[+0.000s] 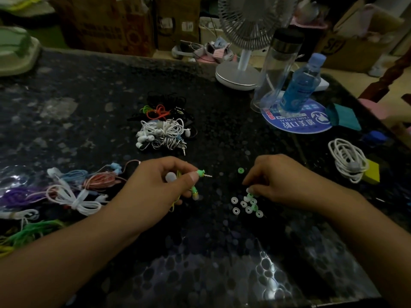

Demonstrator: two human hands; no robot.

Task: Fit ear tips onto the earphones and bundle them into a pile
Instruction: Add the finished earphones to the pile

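Risk: the loose ear tips [245, 205] are tiny and crowded, so the right hand [275, 181], fingers curled down and pinching at the cluster's top edge, could scatter them or lift two at once. Left hand [155, 185] grips the green earphone [195, 192] w/ its cord, jack poking right; a slack pinch could drop it. Finished pile [163, 134] sits further back on the table [89, 121].

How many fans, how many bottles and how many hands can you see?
Desk fan: 1
Bottles: 2, the clear flask and the blue water bottle
Hands: 2, the left hand, which holds a green earphone, and the right hand
Total: 5
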